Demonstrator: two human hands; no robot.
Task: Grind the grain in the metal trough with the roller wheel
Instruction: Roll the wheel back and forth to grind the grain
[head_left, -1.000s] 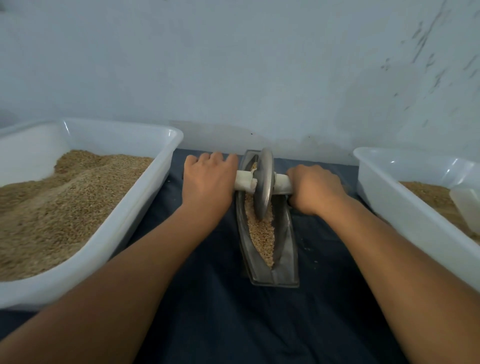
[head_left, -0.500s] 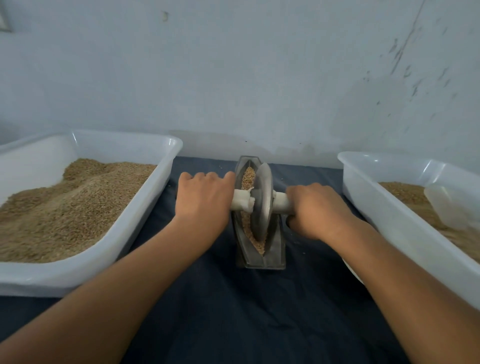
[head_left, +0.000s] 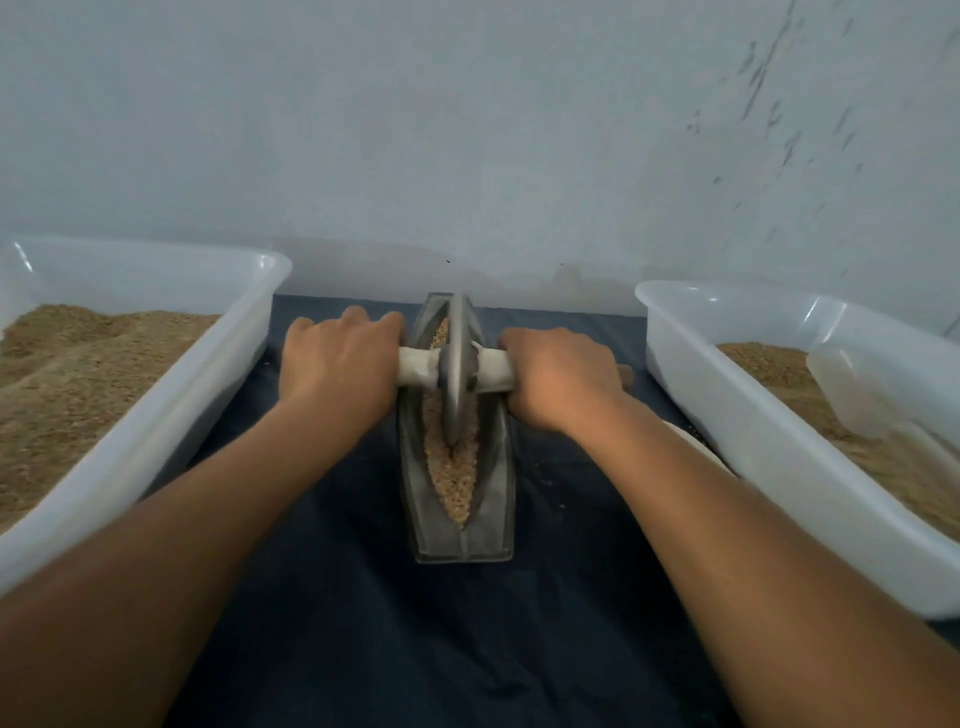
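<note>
Grain (head_left: 451, 475) sits in a narrow strip along the groove of the metal trough (head_left: 496, 499), piled toward the near end and also visible at the far end behind the disc. Trough lies lengthwise on dark blue cloth (head_left: 447, 639), centred between two white plastic tubs. Roller wheel (head_left: 458, 364) stands upright on edge in the groove, in the far half of the trough, rim buried in the grain. White axle handle (head_left: 491, 375) runs crosswise through the hub, sticking out both sides above the trough walls. Left hand (head_left: 337, 371) clenched around the left end of the handle, knuckles up, fingers wrapped over the far side. Right hand (head_left: 558, 384) clenched around the right end, same pose, a brownish tip poking out past it. Both forearms stretched forward, roughly symmetrical. Left tub (head_left: 171, 415) heaped with tan grain. Right tub (head_left: 737, 431) holds a shallower layer plus a translucent scoop (head_left: 852, 395) resting on it. Pale rounded edge of something partly hidden under the right forearm, beside the right tub; cannot tell what. Scuffed light wall (head_left: 467, 130) directly behind.
</note>
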